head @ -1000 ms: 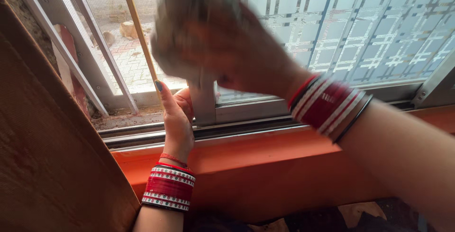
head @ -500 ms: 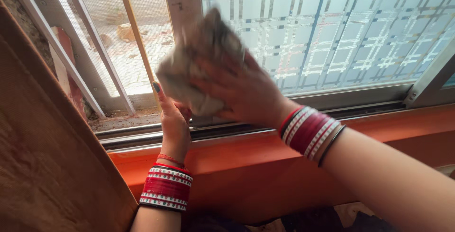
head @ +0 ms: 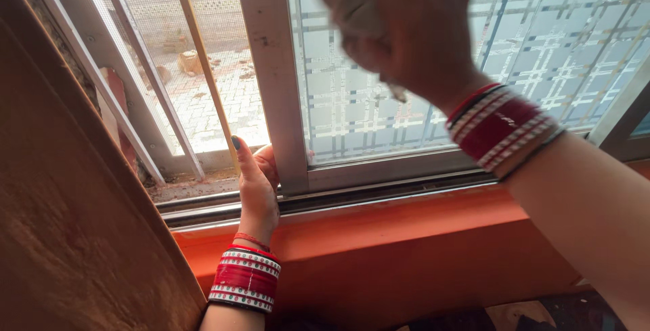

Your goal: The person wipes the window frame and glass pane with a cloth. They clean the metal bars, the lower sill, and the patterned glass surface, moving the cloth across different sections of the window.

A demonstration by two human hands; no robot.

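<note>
Head view, looking down at a sliding window above an orange sill [head: 406, 236].

Right hand [head: 413, 26] raised high against the patterned frosted pane [head: 542, 53], fingers curled around a crumpled grey-white cloth [head: 349, 3], pressed to the glass near the top edge of the picture. Blurred, so the exact grip hard to make out; part of the cloth cut off by the frame. Red and white bangles [head: 504, 131] stacked on that wrist.

Left hand [head: 257, 182] lower down, gripping the bottom of the pale metal window frame [head: 274, 80] at its upright edge, thumb up, fingers wrapped behind and hidden. Matching red, white and green bangles [head: 244, 280] on this wrist.

To the left of the frame, a mesh screen [head: 203, 47] with slanted bars, paved ground visible beyond. A brown wooden panel [head: 74, 236] filling the lower left corner. Dusty track [head: 203, 182] below the screen.
</note>
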